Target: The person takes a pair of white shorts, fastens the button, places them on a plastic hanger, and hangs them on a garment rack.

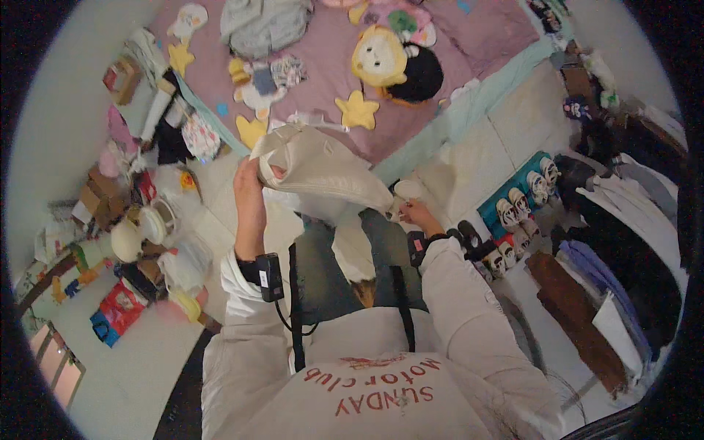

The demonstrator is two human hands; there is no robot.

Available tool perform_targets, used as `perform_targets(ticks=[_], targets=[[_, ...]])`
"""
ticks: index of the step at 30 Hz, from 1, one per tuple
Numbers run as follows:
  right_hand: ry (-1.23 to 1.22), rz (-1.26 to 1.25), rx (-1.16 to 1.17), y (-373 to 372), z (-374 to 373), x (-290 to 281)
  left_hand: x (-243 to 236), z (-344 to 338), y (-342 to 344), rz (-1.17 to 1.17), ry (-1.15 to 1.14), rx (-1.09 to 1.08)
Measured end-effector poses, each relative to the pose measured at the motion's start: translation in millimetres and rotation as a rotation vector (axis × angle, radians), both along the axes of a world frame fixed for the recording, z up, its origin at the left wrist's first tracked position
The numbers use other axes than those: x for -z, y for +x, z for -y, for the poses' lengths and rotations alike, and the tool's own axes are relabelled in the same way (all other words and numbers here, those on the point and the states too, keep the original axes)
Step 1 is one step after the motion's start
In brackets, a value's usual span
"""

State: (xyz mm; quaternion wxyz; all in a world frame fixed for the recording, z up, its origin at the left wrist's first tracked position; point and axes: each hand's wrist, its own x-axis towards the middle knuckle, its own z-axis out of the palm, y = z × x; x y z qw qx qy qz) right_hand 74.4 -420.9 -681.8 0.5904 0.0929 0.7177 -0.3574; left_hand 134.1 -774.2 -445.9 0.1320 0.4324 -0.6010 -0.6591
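A cream-coloured, smooth bag (330,172) hangs in front of my lap, sagging and tilted, with an opening at its upper left. My left hand (251,202) is closed round its left end; a fingertip shows through the opening. At the bag's right lower corner, my right hand (419,217) is closed in a pinch. A pale rounded piece (408,190) sits just above those fingers; whether it belongs to the bag I cannot tell. White stuff beneath the bag is partly hidden by it.
Ahead lies a bed with a mauve cover (315,88), plush toys and a grey cushion (266,26). Several shoes (518,202) stand in rows on the right beside folded clothes (579,315). Boxes, plastic bags (183,268) and a white round-framed item (158,221) crowd the left floor.
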Motion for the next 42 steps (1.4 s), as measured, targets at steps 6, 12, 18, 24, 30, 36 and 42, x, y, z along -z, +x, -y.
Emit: perform_targets(ticks=[6, 12, 18, 24, 30, 36, 42], targets=[[-0.134, -0.025, 0.017, -19.4, 3.2, -73.7, -85.1, -17.8, -35.9, -0.142, -0.075, 0.159], [-0.095, -0.344, 0.075, -45.6, 7.3, -140.9, -150.3, -30.9, -52.5, -0.340, -0.038, 0.300], [-0.446, -1.237, -0.101, -56.8, 115.7, -300.7, -204.5, -34.1, -28.1, -0.374, -0.019, 0.630], [-0.193, -1.520, -0.277, -0.7, 201.2, -351.9, -221.9, 10.8, 17.2, -0.504, 0.021, 0.807], [-0.293, -1.355, 0.242, 38.9, 168.3, -350.4, -214.5, 65.1, 53.8, -0.359, -0.049, 0.835], [0.103, -1.777, 0.329, 58.1, 83.8, -387.7, -226.7, 66.0, 75.3, -0.368, 0.030, 0.926], [0.318, -1.346, 0.465, 89.9, 56.2, -429.4, -241.2, 47.3, 81.2, -0.329, 0.056, 1.172]])
